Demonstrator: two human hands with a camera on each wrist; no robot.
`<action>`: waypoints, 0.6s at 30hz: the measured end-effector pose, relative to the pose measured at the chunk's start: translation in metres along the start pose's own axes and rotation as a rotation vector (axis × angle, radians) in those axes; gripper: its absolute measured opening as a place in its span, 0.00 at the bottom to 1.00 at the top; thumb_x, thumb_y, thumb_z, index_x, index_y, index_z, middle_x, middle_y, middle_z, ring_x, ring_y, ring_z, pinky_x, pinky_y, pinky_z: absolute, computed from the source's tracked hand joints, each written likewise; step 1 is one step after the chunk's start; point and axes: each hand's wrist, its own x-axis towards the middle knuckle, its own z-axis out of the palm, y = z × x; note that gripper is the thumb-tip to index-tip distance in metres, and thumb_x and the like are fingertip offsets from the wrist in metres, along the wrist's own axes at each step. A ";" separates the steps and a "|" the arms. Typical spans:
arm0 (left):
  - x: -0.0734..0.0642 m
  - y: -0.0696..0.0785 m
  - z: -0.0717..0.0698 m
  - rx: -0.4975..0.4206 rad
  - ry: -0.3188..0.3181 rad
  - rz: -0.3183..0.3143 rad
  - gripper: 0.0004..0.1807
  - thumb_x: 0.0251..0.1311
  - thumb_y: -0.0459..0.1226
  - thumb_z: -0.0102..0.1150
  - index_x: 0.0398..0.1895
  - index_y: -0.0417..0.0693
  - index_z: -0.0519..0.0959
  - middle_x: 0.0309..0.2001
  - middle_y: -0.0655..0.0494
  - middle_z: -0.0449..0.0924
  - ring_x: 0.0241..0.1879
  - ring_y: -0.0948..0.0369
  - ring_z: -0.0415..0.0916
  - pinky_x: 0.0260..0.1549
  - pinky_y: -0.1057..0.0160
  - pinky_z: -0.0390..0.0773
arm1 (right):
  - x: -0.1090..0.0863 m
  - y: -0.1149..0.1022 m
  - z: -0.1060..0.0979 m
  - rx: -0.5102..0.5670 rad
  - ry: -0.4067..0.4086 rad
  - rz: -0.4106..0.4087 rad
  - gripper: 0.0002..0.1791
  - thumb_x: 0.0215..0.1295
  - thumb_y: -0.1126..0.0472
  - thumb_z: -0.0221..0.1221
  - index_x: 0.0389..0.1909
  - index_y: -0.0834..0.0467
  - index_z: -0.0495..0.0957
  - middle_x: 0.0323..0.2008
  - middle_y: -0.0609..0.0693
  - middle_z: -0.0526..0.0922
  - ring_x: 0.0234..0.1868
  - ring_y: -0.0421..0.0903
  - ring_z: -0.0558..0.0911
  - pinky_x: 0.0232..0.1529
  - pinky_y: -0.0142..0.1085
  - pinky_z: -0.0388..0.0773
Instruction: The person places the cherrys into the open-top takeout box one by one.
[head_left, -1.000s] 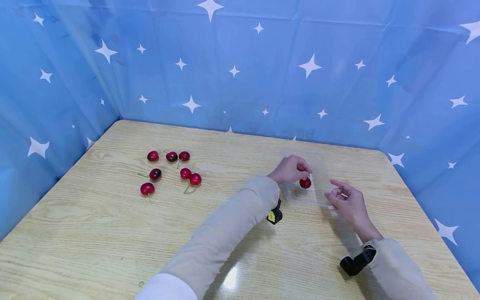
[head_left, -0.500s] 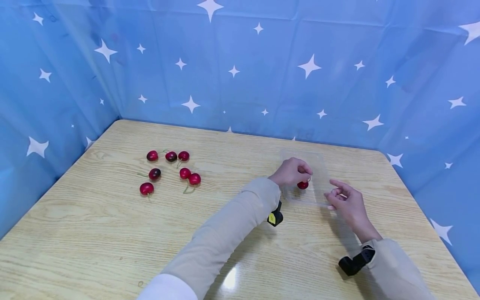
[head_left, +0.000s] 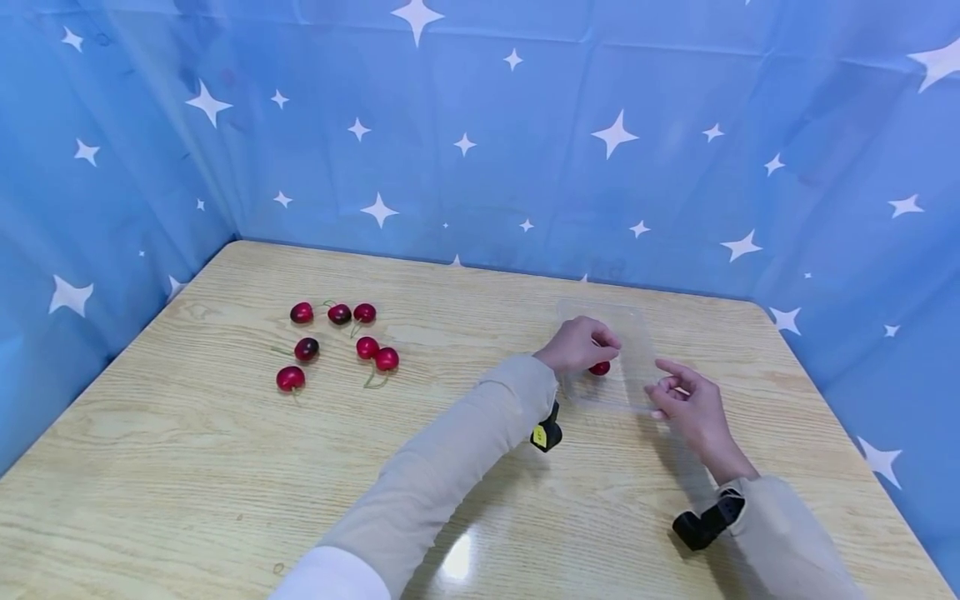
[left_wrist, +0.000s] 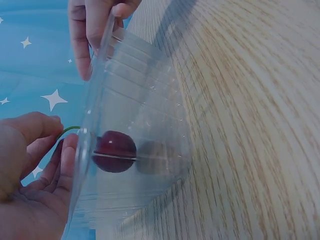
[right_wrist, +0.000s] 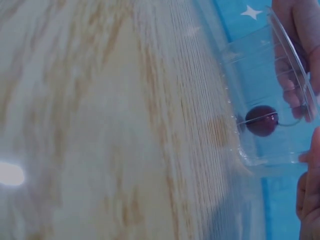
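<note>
My left hand pinches the green stem of a dark red cherry between thumb and fingertips. The cherry hangs inside a clear plastic box, low near its bottom, and my fingers stay above the rim. In the head view the cherry is partly hidden by that hand. At the box's near right corner, my right hand holds the rim between thumb and curled fingers. The right wrist view shows the cherry through the box wall, with the right fingers at the rim.
Several cherries with stems lie at the left of the wooden table, among them a joined pair. A blue curtain with white stars stands behind the table and along both its sides. Each wrist carries a black camera.
The left hand has lowered the cherry further into the box and slightly left, so more of it is hidden behind the fingers. The right hand stays at the box's rim.
</note>
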 end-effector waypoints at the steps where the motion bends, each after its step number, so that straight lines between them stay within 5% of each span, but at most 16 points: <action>1: 0.000 0.000 0.000 -0.006 0.001 -0.002 0.09 0.57 0.37 0.55 0.38 0.44 0.80 0.34 0.59 0.77 0.34 0.67 0.72 0.31 0.75 0.69 | 0.000 0.000 0.000 0.000 0.002 0.000 0.28 0.59 0.67 0.55 0.58 0.73 0.59 0.24 0.40 0.69 0.21 0.30 0.72 0.23 0.26 0.75; 8: -0.001 -0.003 -0.002 -0.062 0.028 0.005 0.09 0.57 0.36 0.56 0.40 0.43 0.78 0.33 0.60 0.76 0.33 0.67 0.71 0.30 0.74 0.70 | 0.000 0.000 0.001 -0.018 -0.002 -0.004 0.27 0.59 0.68 0.54 0.58 0.73 0.60 0.24 0.40 0.69 0.21 0.30 0.72 0.23 0.26 0.75; 18: -0.011 -0.015 -0.017 -0.126 0.085 0.150 0.10 0.57 0.35 0.55 0.41 0.41 0.77 0.34 0.57 0.76 0.33 0.66 0.72 0.33 0.74 0.70 | 0.000 -0.001 0.000 -0.006 -0.009 -0.002 0.27 0.59 0.68 0.54 0.58 0.73 0.59 0.25 0.41 0.69 0.21 0.31 0.73 0.23 0.26 0.75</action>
